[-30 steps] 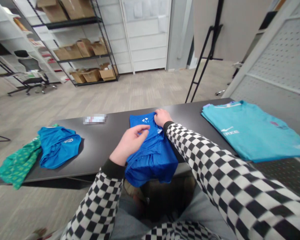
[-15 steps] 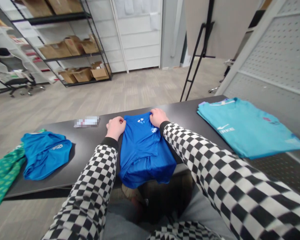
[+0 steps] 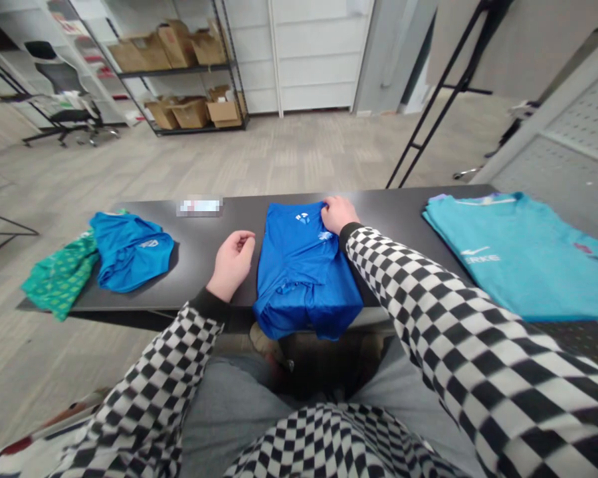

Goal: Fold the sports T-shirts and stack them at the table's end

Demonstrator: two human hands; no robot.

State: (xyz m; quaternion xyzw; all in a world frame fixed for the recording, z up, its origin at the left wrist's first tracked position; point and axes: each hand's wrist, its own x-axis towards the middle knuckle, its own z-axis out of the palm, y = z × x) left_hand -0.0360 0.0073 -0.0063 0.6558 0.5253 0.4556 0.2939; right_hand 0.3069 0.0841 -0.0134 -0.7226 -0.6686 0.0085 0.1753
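A royal blue T-shirt (image 3: 294, 265) with small white prints lies partly folded in front of me, its near end hanging over the table's front edge. At its far right corner, my right hand (image 3: 339, 214) pinches the fabric between thumb and fingers. My left hand (image 3: 233, 262) is just left of the shirt, apart from it, with fingers loosely curled and nothing held.
On the dark table (image 3: 199, 259), a crumpled blue garment (image 3: 134, 252) overlaps a green patterned cloth (image 3: 62, 275) at left. A blurred-out flat item (image 3: 199, 207) lies near the far edge. Folded turquoise shirts (image 3: 523, 259) occupy the right, beside a perforated panel (image 3: 583, 159).
My left hand has let go of the shirt's far left corner and drawn back toward me. My right hand stays at the far right corner. The camera view has shifted.
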